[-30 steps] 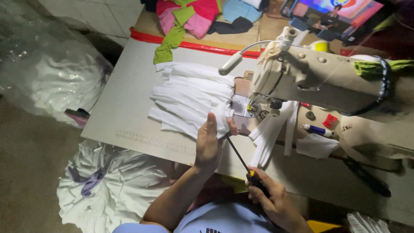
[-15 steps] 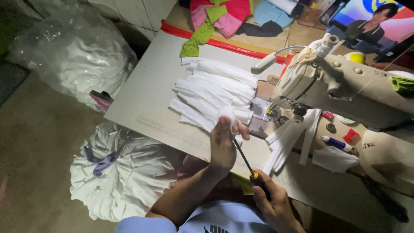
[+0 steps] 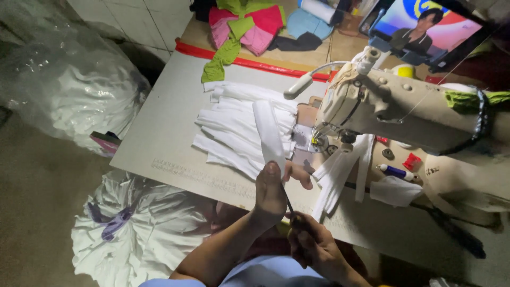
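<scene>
So there's this white fabric strip (image 3: 269, 134) lifted up off the pile of white strips (image 3: 239, 130) on the sewing table (image 3: 159, 133), just left of the sewing machine (image 3: 404, 109). The left hand (image 3: 272, 190) has it pinched at the lower end, thumb on top and fingers curled around it. The right hand (image 3: 313, 245) sits lower, near the table's front edge, closed around a thin dark tool (image 3: 288, 204) that points up toward the strip; can't tell what it is exactly. More white strips (image 3: 340, 172) hang off the machine bed. Colourful fabric scraps (image 3: 241, 26) lie at the far edge, and a bundle of white cloth (image 3: 133, 228) sits on the floor.
</scene>
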